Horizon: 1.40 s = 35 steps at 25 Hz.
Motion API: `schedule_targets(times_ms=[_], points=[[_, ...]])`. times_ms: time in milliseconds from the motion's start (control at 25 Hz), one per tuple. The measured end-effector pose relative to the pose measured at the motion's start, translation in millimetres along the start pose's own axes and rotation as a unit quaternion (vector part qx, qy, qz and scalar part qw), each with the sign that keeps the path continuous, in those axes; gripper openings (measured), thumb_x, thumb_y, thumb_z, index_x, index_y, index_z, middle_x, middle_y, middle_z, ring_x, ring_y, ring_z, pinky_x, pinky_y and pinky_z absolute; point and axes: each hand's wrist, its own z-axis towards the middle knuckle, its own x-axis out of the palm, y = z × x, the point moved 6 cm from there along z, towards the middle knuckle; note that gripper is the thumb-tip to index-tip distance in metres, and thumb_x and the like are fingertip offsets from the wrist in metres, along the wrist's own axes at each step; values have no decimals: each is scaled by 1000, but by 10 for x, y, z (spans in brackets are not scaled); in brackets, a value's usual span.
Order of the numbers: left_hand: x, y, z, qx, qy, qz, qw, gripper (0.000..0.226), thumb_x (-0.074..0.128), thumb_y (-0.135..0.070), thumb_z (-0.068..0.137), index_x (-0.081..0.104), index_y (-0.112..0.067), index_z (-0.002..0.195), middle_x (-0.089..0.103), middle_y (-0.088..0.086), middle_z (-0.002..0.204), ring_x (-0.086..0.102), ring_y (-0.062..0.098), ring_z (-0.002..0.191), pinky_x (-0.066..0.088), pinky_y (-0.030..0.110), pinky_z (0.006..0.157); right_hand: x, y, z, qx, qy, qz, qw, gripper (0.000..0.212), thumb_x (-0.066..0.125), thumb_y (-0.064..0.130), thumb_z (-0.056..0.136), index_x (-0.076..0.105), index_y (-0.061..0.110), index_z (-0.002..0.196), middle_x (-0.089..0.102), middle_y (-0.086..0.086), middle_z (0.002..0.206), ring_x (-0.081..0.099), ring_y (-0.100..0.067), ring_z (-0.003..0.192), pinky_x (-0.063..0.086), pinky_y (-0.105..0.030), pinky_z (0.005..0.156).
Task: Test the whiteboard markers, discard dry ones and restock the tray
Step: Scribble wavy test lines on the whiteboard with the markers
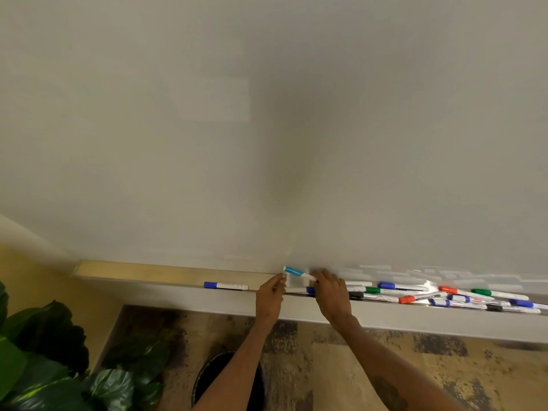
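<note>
Turquoise-capped marker (297, 272) sits tilted just above the tray (148, 272) under the whiteboard (267, 129), its white end pinched in the fingers of my right hand (330, 290). Beneath it lies a white block (294, 283), and the fingers of my left hand (270, 295) curl on its left end. A lone blue-capped marker (226, 285) lies left of my hands. A heap of markers (444, 295) fills the tray to the right. Below are a dark bin (210, 372) and a leafy plant (44, 351).
</note>
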Motion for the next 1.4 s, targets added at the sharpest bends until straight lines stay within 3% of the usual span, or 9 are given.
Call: schedule_targets(times_ms=[160, 320, 560, 680, 840, 920, 1080, 1160, 1400], points=[[125, -197, -135, -25, 18, -74, 997, 32, 49, -29, 103, 66, -9, 121, 71, 6, 114, 69, 19, 93, 59, 23, 77, -301, 60, -21, 19, -50, 208, 977, 16, 57, 16, 98, 61, 22, 112, 66, 0, 106, 59, -17, 95, 49, -31, 88], [345, -570, -354, -98, 65, -195, 974, 28, 51, -32, 102, 67, -11, 114, 73, 7, 108, 71, 23, 88, 60, 25, 72, -700, 180, -61, 54, -71, 437, 895, 16, 59, 13, 98, 57, 27, 105, 68, 7, 97, 66, -8, 90, 52, -20, 84], [480, -1226, -663, -70, 93, -377, 919, 18, 63, -16, 96, 71, -8, 110, 74, 9, 104, 71, 18, 90, 59, 24, 75, -1342, 307, -159, 44, -101, 563, 819, 19, 63, 14, 94, 60, 17, 113, 75, 12, 103, 69, -9, 100, 54, -22, 92], [476, -1541, -746, -44, 102, -431, 896, 12, 64, -10, 94, 71, -7, 103, 71, 9, 97, 69, 14, 80, 59, 20, 72, -1741, 242, -222, 26, -113, 616, 779, 22, 65, 9, 92, 64, 9, 115, 74, -3, 110, 69, -20, 104, 55, -33, 94], [339, -2019, -840, 56, 64, -440, 894, 12, 64, -4, 92, 70, -5, 102, 71, 4, 88, 69, 12, 77, 60, 21, 74, -2306, -152, -311, 54, -212, 698, 681, 30, 59, 13, 97, 55, 3, 125, 72, -14, 112, 72, -33, 92, 61, -35, 79], [308, -2248, -919, 114, 55, -414, 901, 15, 65, -4, 91, 71, -6, 105, 72, 2, 89, 69, 11, 80, 59, 22, 76, -2521, -275, -347, 52, -249, 667, 700, 29, 60, 17, 96, 58, 6, 123, 73, -10, 109, 71, -31, 95, 61, -37, 80], [346, -2659, -1149, 209, 35, -339, 917, 22, 70, -8, 89, 72, -7, 111, 74, 6, 100, 70, 13, 89, 58, 23, 78, -2922, -68, -335, -83, -343, 256, 900, 31, 65, 42, 91, 70, 22, 115, 71, 8, 109, 62, -10, 105, 47, -36, 96], [408, -2853, -1294, 250, 33, -296, 921, 24, 71, -12, 89, 73, -9, 112, 75, 3, 103, 71, 13, 94, 58, 24, 82, -2987, 119, -286, -150, -344, 121, 919, 39, 60, 47, 92, 69, 21, 120, 72, 4, 106, 64, -13, 97, 47, -36, 92], [505, -3332, -1621, 324, 42, -240, 914, 21, 66, -19, 93, 72, -15, 113, 75, -6, 106, 69, 8, 103, 54, 22, 93, -3268, 402, -229, -124, -278, 244, 921, 26, 43, 31, 105, 57, 20, 124, 64, 12, 106, 63, -6, 90, 56, -31, 81]])
